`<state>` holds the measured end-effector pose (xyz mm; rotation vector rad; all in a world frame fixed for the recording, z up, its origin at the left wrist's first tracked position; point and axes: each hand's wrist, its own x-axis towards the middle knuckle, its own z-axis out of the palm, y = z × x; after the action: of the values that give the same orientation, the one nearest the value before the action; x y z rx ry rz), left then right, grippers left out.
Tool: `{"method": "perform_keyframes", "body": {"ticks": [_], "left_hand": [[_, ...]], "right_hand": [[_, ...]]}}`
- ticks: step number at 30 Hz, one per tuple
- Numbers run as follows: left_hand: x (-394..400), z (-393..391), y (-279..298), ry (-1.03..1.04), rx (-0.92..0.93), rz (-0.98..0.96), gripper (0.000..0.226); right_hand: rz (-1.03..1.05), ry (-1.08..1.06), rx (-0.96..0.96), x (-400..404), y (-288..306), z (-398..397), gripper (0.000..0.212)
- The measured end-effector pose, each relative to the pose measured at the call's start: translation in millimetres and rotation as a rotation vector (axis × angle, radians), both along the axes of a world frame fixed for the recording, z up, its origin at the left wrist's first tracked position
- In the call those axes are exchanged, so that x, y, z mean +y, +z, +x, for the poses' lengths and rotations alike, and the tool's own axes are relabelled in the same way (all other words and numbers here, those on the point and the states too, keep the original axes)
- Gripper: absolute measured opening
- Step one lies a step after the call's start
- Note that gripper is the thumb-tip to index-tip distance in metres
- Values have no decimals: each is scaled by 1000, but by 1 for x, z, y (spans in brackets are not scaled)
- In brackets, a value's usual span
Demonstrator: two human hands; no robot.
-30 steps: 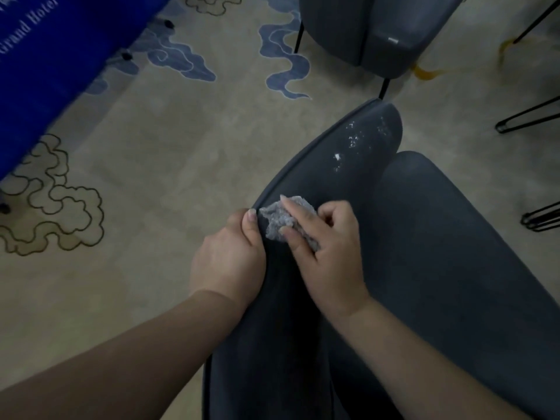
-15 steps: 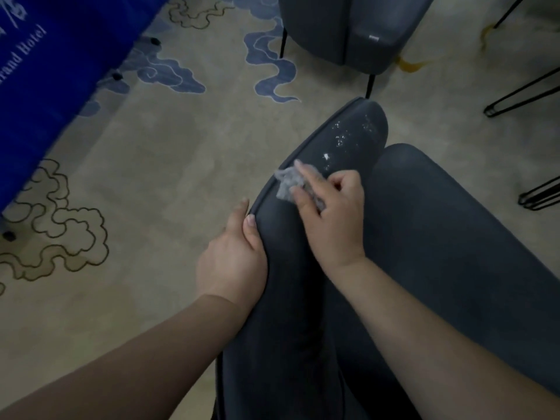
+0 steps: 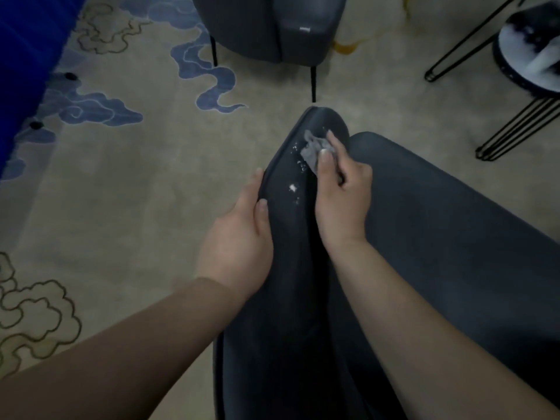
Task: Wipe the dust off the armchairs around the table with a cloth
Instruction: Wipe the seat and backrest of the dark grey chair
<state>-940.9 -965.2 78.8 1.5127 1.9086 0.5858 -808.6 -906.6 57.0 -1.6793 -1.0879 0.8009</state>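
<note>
Soft carpet (image 3: 145, 183) with blue cloud shapes is spread under everything. A small grey cloth (image 3: 313, 150) is pinched in the right hand (image 3: 342, 201) and pressed on the armrest (image 3: 291, 237) of the dark armchair (image 3: 439, 237), near its far end. The armrest's outer edge is held by the left hand (image 3: 239, 247), fingers bent around it. White dust specks (image 3: 293, 187) are seen beside the cloth, so this armrest is not finished. Another armchair (image 3: 272, 25) is seen farther off, maybe still to be wiped.
</note>
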Motion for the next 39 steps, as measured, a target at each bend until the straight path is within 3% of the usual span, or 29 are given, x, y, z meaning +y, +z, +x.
{"method": "perform_keyframes", "body": {"ticks": [6,11,17,22,25,27,35,39], "left_hand": [[1,1,-1,-4,11,8,49],[3,2,5,-12,13,11,51],[3,3,12,-31,-4,-19,57],[3,4,13,-31,-3,-44,51],[2,3,13,-15,-15,-62,48],[3,3,13,-22,-16,-62,49],[2,3,11,-19,-5,-27,48],[2,4,10,-17,-17,1,53]], "right_hand": [[137,165,-229,-37,-5,-11,39],[-19,18,-108,14,-1,-8,32],[108,228,-186,-32,4,-11,36],[31,107,-5,-17,3,-6,30],[163,227,-243,-21,6,-8,36],[180,258,-291,-30,1,-4,40],[-7,38,-25,-11,-3,-9,37],[107,197,-108,-37,3,-9,38]]}}
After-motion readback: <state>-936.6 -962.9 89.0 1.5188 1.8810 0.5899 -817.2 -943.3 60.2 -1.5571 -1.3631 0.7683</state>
